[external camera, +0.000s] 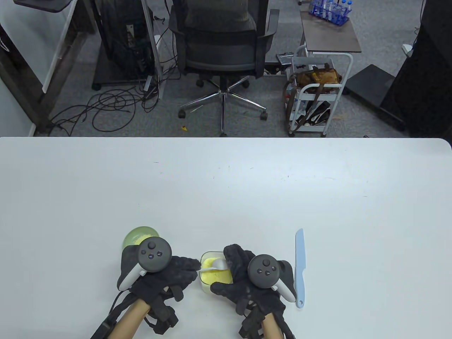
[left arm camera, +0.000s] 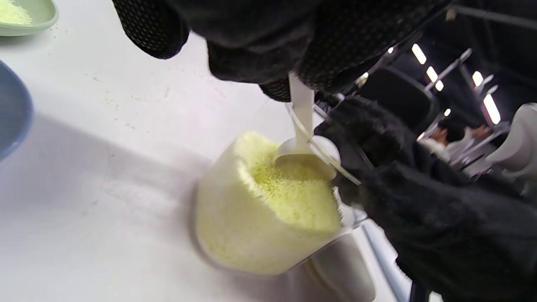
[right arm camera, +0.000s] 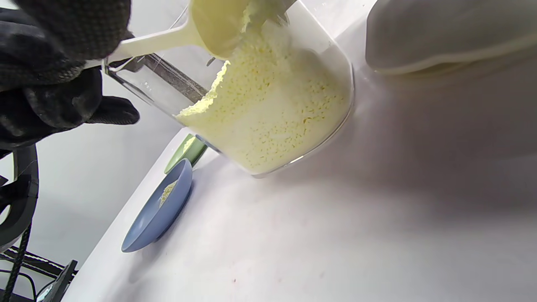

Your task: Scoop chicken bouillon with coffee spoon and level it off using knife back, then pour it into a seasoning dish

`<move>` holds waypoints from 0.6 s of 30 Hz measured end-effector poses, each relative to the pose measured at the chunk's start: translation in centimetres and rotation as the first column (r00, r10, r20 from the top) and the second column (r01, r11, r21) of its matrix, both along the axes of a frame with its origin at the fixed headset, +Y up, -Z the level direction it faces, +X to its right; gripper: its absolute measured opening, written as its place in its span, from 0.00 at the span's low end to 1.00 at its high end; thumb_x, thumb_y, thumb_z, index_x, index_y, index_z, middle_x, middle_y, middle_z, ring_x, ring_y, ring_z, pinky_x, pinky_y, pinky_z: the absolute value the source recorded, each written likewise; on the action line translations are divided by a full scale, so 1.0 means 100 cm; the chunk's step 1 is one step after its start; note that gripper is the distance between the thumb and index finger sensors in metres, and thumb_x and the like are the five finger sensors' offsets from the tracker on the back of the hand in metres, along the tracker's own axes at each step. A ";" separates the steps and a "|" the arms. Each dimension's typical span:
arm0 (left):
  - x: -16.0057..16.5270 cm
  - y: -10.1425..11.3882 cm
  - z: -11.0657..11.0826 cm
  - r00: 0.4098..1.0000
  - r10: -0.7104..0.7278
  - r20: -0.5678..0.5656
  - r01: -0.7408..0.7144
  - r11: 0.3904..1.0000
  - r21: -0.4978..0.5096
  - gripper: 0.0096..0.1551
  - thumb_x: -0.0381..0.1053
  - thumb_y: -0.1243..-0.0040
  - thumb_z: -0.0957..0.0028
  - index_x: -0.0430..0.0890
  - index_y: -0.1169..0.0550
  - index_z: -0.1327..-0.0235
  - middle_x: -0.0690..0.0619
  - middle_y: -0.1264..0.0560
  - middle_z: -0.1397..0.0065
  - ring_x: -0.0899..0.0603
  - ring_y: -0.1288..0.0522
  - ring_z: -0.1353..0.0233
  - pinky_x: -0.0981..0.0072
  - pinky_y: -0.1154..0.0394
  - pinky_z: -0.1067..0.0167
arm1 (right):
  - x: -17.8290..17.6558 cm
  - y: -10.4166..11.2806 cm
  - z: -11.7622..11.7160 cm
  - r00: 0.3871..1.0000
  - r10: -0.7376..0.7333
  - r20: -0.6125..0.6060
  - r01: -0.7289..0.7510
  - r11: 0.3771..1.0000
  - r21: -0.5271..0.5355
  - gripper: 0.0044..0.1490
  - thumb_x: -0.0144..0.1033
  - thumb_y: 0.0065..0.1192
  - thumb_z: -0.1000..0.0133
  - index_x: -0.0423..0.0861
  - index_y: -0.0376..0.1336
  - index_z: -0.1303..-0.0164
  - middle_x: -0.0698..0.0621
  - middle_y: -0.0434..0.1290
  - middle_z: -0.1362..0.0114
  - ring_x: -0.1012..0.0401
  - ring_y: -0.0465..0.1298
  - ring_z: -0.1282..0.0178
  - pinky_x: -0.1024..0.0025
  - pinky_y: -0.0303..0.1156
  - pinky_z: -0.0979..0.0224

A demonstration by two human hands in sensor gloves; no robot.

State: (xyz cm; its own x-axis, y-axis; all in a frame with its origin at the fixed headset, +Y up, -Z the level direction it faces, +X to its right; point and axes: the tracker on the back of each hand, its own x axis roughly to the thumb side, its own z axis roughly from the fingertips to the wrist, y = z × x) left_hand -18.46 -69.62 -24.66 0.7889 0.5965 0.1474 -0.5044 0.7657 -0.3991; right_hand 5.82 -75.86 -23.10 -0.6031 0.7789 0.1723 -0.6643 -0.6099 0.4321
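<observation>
The left hand point(external camera: 166, 272) is pinching the handle of the white spoon point(external camera: 213, 265), its bowl dipping into the yellow bouillon point(left arm camera: 289, 197). The right hand point(external camera: 247, 279) is curling round the clear tub point(external camera: 215, 272). The knife point(external camera: 300, 268) is lying just right of that hand. No writing is legible.

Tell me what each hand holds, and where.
Left hand pinches the spoon by its handle end; right hand grips the jar by its side.
</observation>
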 end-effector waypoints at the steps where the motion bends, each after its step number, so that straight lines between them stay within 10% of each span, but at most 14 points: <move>1: 0.003 0.001 -0.001 1.000 -0.003 -0.008 0.003 1.000 0.003 0.23 0.48 0.27 0.58 0.38 0.15 0.52 0.42 0.17 0.71 0.57 0.23 0.80 0.50 0.30 0.40 | 0.000 0.000 0.000 1.000 0.000 0.001 0.000 1.000 -0.002 0.62 0.55 0.66 0.47 0.52 0.29 0.23 0.43 0.29 0.13 0.34 0.29 0.19 0.34 0.19 0.24; 9: 0.020 0.012 -0.021 0.980 -0.154 0.123 0.174 0.969 -0.174 0.23 0.49 0.29 0.58 0.33 0.15 0.60 0.43 0.15 0.79 0.58 0.23 0.88 0.57 0.23 0.49 | 0.001 0.000 0.000 1.000 -0.004 0.002 0.004 1.000 -0.005 0.62 0.56 0.66 0.48 0.53 0.29 0.23 0.43 0.29 0.13 0.34 0.28 0.19 0.34 0.19 0.24; 18: 0.001 -0.027 -0.033 0.980 0.178 0.093 -0.098 0.828 -0.551 0.24 0.48 0.39 0.51 0.26 0.15 0.66 0.49 0.15 0.89 0.60 0.23 0.95 0.64 0.19 0.58 | 0.001 0.000 0.001 1.000 -0.014 0.006 0.014 1.000 -0.009 0.61 0.55 0.65 0.47 0.53 0.29 0.23 0.43 0.29 0.13 0.34 0.28 0.19 0.34 0.19 0.24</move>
State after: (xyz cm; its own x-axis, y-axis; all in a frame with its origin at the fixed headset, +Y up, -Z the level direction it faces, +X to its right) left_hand -18.32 -72.33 -27.99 0.6887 0.7126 -0.1335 -0.4994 0.3328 -0.7999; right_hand 5.92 -75.88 -23.02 -0.5930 0.7889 0.1614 -0.6754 -0.5964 0.4336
